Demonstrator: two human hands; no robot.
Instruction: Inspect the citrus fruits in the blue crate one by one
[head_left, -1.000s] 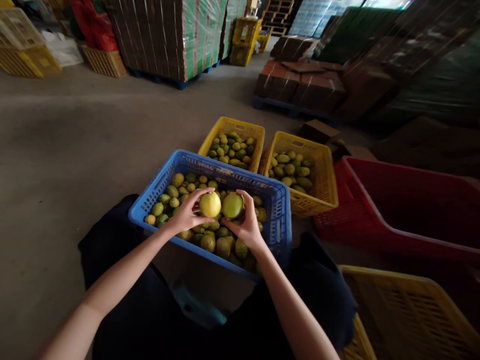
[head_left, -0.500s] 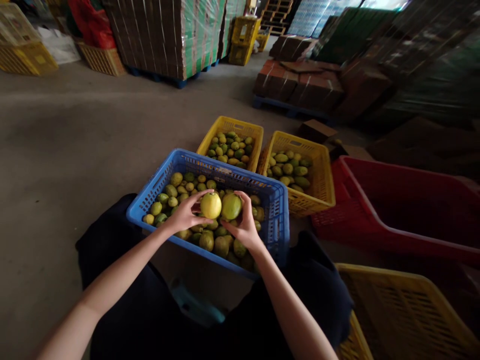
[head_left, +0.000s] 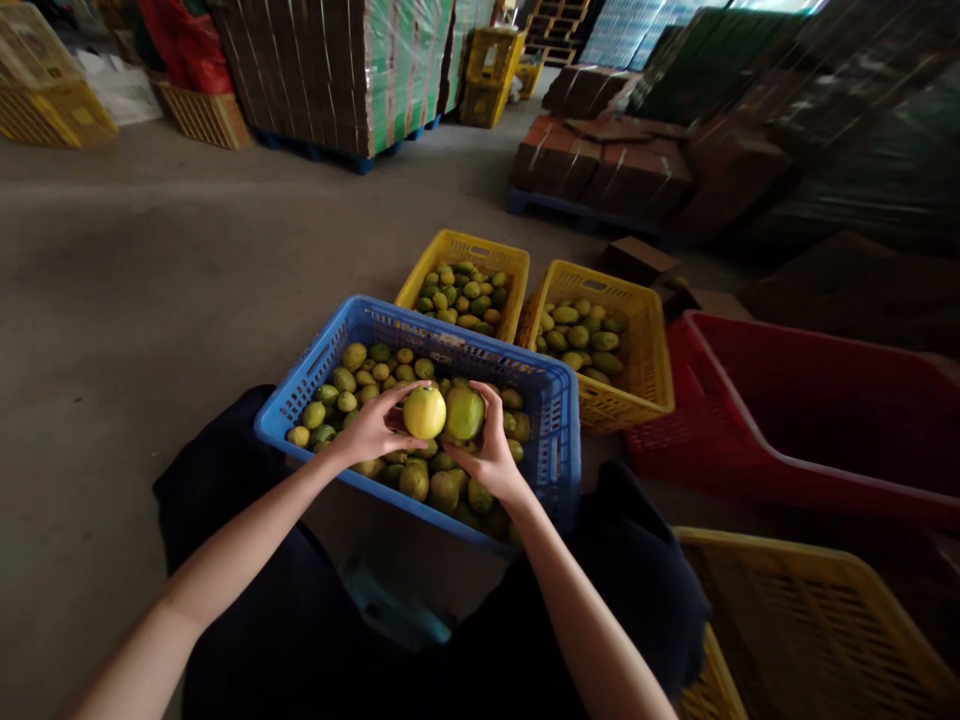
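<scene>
My left hand (head_left: pixel 382 425) is closed round a smooth, round yellow fruit (head_left: pixel 424 412), thumb below and fingers above. In my right hand (head_left: pixel 491 445) is a greener round fruit (head_left: pixel 465 414), gripped from its right side. The two fruits are side by side, very close together, over the blue crate (head_left: pixel 556 465). Beneath them, the crate holds many yellow-green fruits (head_left: pixel 414 482) of mixed sizes, partly hidden by my hands. The held fruits look like guavas or round lemons; I cannot tell which.
Two yellow crates (head_left: pixel 520 262) with similar fruits stand just beyond the blue one. A large red bin (head_left: pixel 810 465) is to the right, and another yellow crate (head_left: pixel 817 545) at lower right. Wrapped pallet stacks (head_left: pixel 405 70) and cardboard bundles (head_left: pixel 559 155) stand farther back.
Almost nothing differs. The view has shifted very slightly; both hands keep their hold on the two fruits over the blue crate.
</scene>
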